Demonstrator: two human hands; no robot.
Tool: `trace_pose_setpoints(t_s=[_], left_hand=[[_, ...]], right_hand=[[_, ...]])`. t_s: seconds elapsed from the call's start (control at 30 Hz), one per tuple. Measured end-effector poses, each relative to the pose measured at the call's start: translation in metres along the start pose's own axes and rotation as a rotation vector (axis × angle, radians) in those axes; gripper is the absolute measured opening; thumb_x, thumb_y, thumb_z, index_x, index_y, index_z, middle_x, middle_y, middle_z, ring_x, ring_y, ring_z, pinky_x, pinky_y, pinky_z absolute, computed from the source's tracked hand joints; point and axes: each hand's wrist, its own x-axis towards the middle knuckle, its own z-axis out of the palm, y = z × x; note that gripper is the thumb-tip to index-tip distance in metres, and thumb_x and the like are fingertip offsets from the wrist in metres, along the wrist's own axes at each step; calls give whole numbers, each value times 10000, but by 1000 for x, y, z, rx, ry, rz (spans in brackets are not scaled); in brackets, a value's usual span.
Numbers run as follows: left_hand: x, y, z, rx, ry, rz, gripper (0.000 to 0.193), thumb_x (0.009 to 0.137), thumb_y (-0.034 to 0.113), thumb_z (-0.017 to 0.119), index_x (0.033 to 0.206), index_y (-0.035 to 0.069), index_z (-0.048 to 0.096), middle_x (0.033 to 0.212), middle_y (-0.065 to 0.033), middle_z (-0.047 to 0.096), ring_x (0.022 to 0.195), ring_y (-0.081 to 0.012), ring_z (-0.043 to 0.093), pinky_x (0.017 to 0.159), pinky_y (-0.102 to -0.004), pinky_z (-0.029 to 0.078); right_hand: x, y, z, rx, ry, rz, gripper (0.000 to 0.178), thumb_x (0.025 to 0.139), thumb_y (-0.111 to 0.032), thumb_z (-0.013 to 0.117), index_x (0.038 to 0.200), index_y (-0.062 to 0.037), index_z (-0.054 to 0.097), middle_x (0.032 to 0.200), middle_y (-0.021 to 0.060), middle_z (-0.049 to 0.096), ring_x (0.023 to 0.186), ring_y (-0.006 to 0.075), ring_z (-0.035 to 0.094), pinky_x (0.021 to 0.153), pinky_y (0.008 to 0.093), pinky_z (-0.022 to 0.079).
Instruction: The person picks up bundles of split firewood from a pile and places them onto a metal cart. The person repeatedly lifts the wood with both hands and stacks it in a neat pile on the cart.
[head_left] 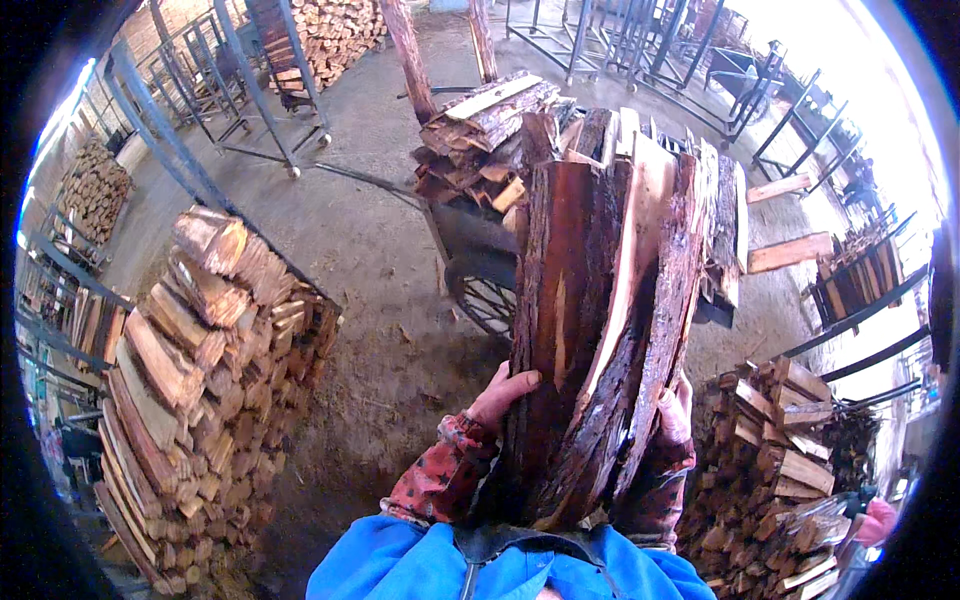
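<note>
An armful of long split firewood (pixel 600 340), bark still on several pieces, stands lengthwise against my front. My left hand (pixel 503 393) grips its left side, thumb laid over the bark. On the opposite side my right hand (pixel 676 408) presses in, its fingers partly hidden by the wood. Just beyond the armful is a dark cart (pixel 465 240) with a spoked wheel, and split logs (pixel 490 125) are heaped on it. The armful hides much of the cart.
Tall firewood stacks rise on my left (pixel 210 400) and right (pixel 780 470). Metal racks on casters (pixel 265 150) stand at the far left, and more metal frames (pixel 640 60) at the back. Wood scraps lie on the dirt floor (pixel 380 380). A person's pink sleeve (pixel 877 522) shows at the far right.
</note>
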Motion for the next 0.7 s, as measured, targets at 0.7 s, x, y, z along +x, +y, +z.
trace_pose_setpoints(t_s=[0.7], left_hand=[[248, 150, -44, 111, 4, 20, 666, 784, 326, 702, 1326, 43, 437, 1095, -75, 613, 926, -212, 619, 795, -337, 519]], right_hand=[[283, 18, 11, -21, 39, 54, 936, 646, -501, 843, 1329, 16, 467, 1170, 59, 606, 1032, 170, 579, 918, 308, 447]])
